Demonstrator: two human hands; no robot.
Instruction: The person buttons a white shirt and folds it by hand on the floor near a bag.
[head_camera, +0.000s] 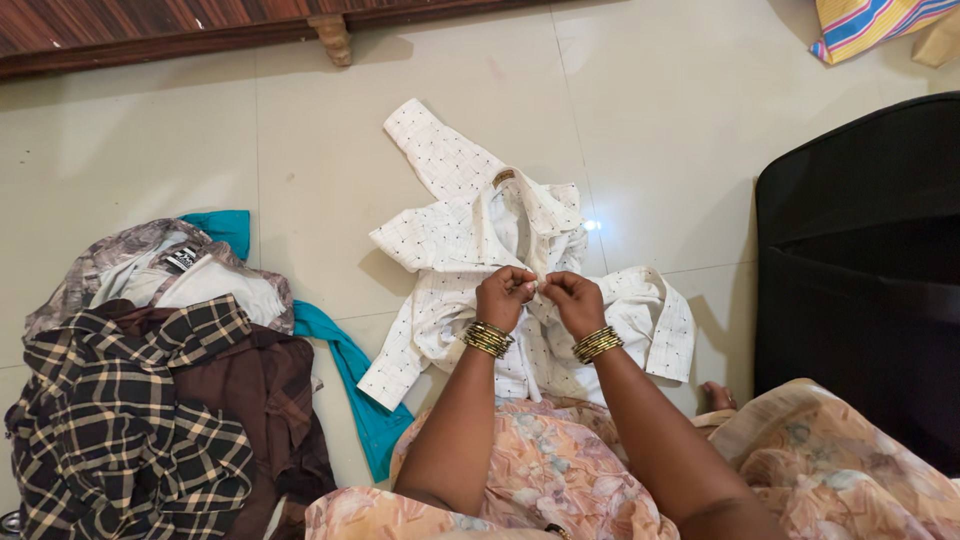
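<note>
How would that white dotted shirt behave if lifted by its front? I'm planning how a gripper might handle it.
The white dotted shirt would likely go floppy: it already lies creased, its sleeves splayed on the floor. It looks thin, so probably light. Both hands, left hand and right hand, pinch its front, suggesting it bunches easily.

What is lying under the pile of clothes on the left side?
A teal cloth sticks out from under the pile of clothes, above and to its right, on the tiled floor. Its middle part is covered.
</note>
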